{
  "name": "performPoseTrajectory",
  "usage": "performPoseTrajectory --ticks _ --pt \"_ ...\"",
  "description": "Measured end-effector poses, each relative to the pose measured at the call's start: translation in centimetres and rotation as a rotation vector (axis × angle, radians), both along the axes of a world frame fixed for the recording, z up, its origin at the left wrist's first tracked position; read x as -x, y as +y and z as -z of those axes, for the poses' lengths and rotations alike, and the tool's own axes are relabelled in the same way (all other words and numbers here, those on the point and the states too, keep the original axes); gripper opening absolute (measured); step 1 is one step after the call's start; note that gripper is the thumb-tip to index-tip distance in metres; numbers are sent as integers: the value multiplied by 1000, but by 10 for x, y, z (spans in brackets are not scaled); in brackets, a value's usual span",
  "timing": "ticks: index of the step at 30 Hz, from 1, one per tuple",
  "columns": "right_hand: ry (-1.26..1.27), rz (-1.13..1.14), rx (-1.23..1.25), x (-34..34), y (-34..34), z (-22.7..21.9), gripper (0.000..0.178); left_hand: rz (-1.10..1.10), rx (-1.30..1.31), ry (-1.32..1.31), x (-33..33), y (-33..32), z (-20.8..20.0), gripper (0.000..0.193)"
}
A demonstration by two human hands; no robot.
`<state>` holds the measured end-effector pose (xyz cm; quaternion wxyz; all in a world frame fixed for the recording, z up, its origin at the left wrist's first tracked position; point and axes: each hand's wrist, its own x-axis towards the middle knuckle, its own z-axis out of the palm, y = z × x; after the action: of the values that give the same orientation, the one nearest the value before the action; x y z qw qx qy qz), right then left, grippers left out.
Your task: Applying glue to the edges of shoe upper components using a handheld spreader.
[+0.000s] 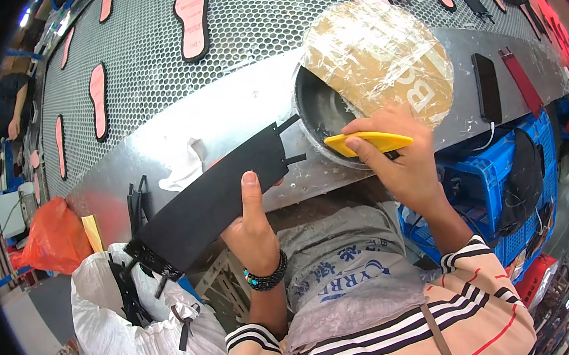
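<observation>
My left hand (254, 232) is closed on a long, flat black panel (210, 193), thumb on its face and fingers hidden underneath. Narrow tabs stick out of its far-right end, and dark strips bunch at its near-left end. In my right hand (404, 158) is a yellow, tapered tool (371, 143), gripped between thumb and fingers; a dark part shows under it, its kind unclear. This hand is over the near rim of a round metal pot (318, 104). A round cardboard cover (376, 57), wrapped in clear tape, hides most of the pot's opening.
Behind the metal ledge (235, 99), a perforated conveyor belt (139, 47) carries several pink insoles (192, 22) and black pieces. A phone (487, 87) with a cable and a dark red strip (521, 80) lie right. Below are a blue crate (466, 189) and white sack (100, 335).
</observation>
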<state>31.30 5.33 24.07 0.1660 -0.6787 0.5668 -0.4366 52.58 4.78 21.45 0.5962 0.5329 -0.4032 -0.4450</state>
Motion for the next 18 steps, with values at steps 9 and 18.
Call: performPoseTrajectory --ticks 9,18 --pt "-195 -66 120 -13 -6 -24 18 18 57 -200 10 5 -8 31" --pt "-15 -460 65 -16 0 -18 24 22 102 -203 1 1 1 29"
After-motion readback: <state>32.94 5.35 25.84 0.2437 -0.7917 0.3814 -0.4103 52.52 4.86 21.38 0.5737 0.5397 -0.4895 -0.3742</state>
